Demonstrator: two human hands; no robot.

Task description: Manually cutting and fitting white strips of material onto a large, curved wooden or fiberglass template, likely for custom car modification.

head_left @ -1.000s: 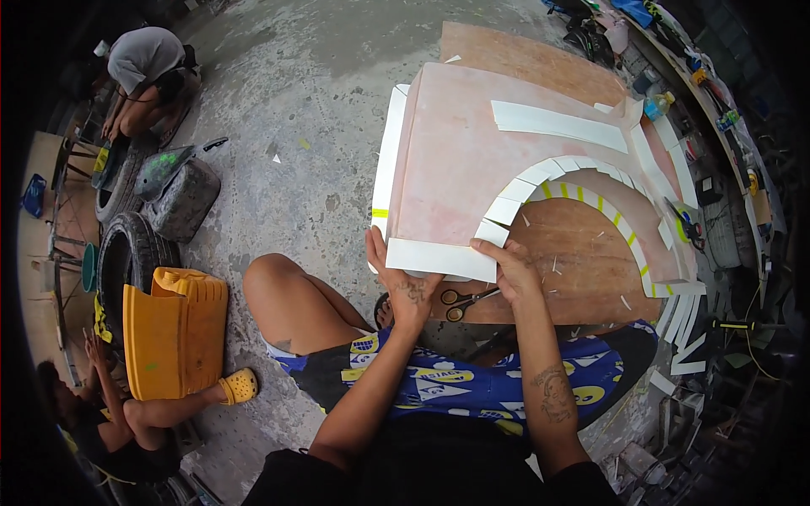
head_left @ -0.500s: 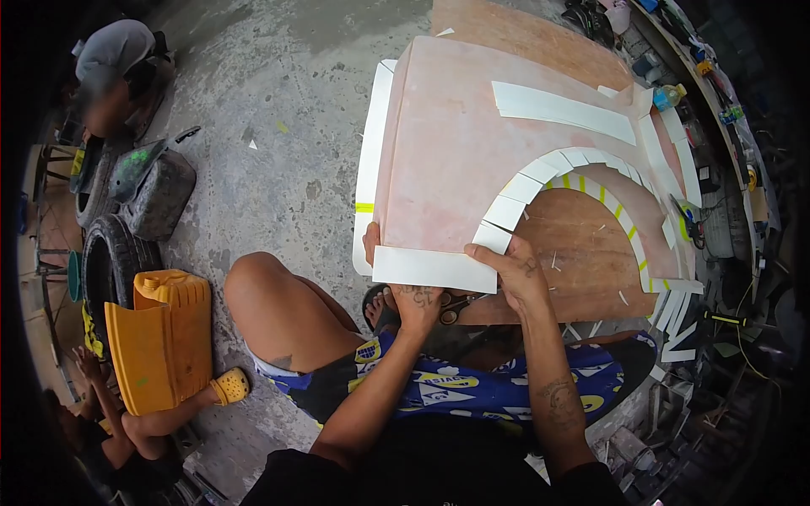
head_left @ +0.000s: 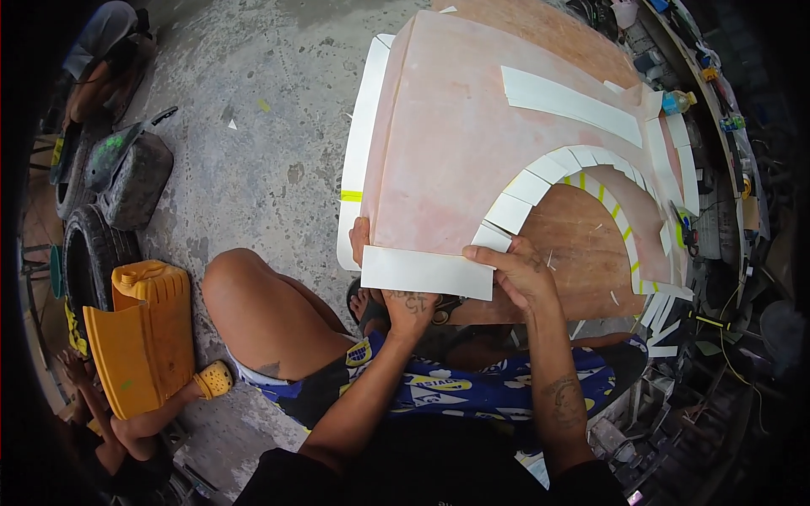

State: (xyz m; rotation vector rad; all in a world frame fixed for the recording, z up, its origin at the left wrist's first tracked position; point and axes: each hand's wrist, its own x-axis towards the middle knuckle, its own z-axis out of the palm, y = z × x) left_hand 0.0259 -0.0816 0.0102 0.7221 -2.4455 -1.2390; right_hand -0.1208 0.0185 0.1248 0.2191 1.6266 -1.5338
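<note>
A fender-shaped pinkish panel (head_left: 447, 152) with a wheel-arch cutout stands before me. Across its near lower edge lies a white strip (head_left: 426, 271), with both hands at it. My left hand (head_left: 408, 310) is closed around the left end from below; its fingertips show at the panel's left corner, and its palm side is hidden. My right hand (head_left: 519, 268) pinches the strip's right end near the foot of the arch, thumb on top. Short white pieces (head_left: 533, 173) line the arch's edge. A longer white strip (head_left: 574, 105) lies on the panel's face.
A brown board (head_left: 582, 253) lies under the panel, with white offcuts (head_left: 662, 325) at its right. Scissors (head_left: 445, 310) show partly behind my left hand. At left are a cut yellow jerrycan (head_left: 143, 337), tyres (head_left: 89, 253) and two other people. Cluttered shelving (head_left: 726, 126) runs along the right.
The whole view has shifted slightly, with the floor and items at left sliding toward the left edge. Both hands keep their hold on the strip and panel edge.
</note>
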